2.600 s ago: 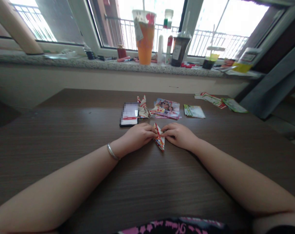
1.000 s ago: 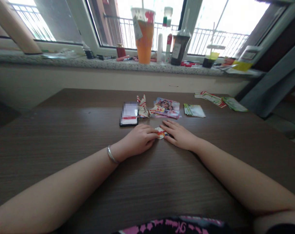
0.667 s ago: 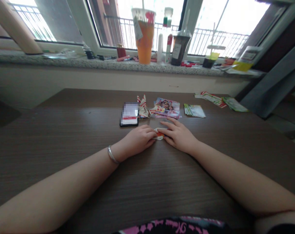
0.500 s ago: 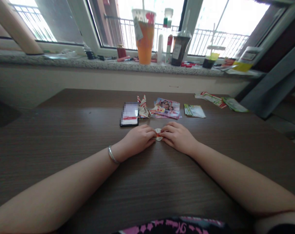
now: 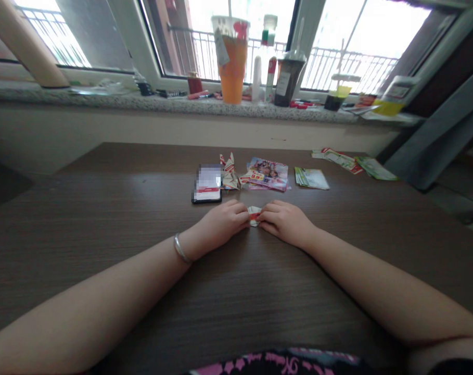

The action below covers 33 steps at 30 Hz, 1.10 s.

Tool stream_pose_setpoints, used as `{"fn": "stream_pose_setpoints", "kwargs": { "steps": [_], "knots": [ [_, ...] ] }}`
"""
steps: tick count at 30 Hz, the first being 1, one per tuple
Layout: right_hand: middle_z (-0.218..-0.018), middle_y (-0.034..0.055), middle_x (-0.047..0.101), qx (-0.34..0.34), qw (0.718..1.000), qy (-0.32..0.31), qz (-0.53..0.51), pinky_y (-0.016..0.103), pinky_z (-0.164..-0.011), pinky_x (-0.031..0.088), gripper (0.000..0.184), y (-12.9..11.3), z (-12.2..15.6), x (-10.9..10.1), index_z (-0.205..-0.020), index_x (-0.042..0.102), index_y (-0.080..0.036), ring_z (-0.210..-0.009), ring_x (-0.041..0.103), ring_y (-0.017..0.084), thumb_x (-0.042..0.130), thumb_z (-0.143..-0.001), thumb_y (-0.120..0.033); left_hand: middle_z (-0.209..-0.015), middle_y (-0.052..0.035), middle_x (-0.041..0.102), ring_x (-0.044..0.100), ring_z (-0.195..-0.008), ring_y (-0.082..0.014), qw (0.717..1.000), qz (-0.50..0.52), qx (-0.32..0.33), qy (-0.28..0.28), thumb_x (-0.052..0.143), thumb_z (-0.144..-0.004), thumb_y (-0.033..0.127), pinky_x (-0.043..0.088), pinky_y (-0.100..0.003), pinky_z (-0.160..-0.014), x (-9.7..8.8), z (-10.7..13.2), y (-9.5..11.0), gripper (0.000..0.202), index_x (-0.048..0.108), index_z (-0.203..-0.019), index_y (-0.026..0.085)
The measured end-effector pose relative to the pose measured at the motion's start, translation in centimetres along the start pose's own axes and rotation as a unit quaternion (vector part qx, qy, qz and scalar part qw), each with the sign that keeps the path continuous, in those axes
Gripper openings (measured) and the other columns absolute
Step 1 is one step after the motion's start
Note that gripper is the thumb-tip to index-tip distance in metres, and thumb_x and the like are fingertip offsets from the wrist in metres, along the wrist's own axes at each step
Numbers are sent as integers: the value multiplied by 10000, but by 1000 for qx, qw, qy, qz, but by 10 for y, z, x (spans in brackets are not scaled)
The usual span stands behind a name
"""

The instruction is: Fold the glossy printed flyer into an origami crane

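A small folded piece of printed paper (image 5: 254,215), white with red marks, lies on the dark wooden table (image 5: 103,208) between my two hands. My left hand (image 5: 220,225), with a silver bangle on its wrist, pinches the paper's left side with curled fingers. My right hand (image 5: 285,222) grips the right side, fingers curled down onto it. Most of the paper is hidden under my fingertips.
Just beyond my hands lie a phone (image 5: 207,183), a folded paper figure (image 5: 230,174), a colourful leaflet (image 5: 266,174) and a green leaflet (image 5: 311,178). More leaflets (image 5: 353,161) lie at the far right. The windowsill holds an orange cup (image 5: 232,60), a dark cup (image 5: 288,78) and bottles.
The long paper strip has been folded down into a small compact piece. My right hand's fingers, stretched flat a second ago, have curled in and now pinch the paper against my left hand.
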State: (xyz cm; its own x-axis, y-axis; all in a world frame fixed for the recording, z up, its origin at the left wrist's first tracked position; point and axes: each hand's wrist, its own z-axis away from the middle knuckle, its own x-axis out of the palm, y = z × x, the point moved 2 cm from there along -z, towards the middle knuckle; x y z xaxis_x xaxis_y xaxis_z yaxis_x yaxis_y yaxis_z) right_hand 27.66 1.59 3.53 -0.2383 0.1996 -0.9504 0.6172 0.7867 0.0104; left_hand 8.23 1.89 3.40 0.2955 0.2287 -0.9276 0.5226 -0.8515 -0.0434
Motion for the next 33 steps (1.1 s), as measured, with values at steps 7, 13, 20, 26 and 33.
{"fn": "stream_pose_setpoints", "kwargs": {
  "steps": [7,13,20,26,33],
  "knots": [
    [-902,54,688,11,1000,-9,20,295,-733,423,257,-5,1,-2,-921,689,-201,-836,591,182,481,-958,-348,-879,-61,625,571,-790,-175,1000,-4,-6,-1,506,-955,313,460,-291,-726,2,2,-3,210,639,-952,150],
    [-875,49,677,10,1000,-9,14,292,-706,410,251,-7,1,-5,-930,689,-206,-829,582,183,509,-943,-381,-859,-45,623,587,-781,-162,1000,-13,17,-8,495,-960,366,452,-271,-710,2,4,-6,244,640,-992,172],
    [-888,56,666,26,999,-25,21,290,-675,388,264,-11,1,-6,-981,689,-204,-822,584,184,521,-934,-403,-854,-47,618,578,-750,-177,997,-68,21,-34,497,-953,258,455,-283,-654,-3,3,8,151,614,-964,164],
    [-906,58,656,45,999,-24,7,284,-684,386,261,-9,1,-4,-965,677,-197,-830,577,186,541,-921,-414,-849,-40,611,577,-773,-177,997,-71,25,-36,490,-950,256,464,-288,-695,-3,3,8,142,606,-953,173],
    [-914,52,661,51,998,-20,9,290,-686,376,303,-12,-1,-4,-933,671,-197,-840,578,182,463,-955,-416,-846,-41,600,570,-768,-183,997,-78,12,-21,513,-933,269,453,-286,-662,-3,2,7,134,602,-947,170]
  ]
}}
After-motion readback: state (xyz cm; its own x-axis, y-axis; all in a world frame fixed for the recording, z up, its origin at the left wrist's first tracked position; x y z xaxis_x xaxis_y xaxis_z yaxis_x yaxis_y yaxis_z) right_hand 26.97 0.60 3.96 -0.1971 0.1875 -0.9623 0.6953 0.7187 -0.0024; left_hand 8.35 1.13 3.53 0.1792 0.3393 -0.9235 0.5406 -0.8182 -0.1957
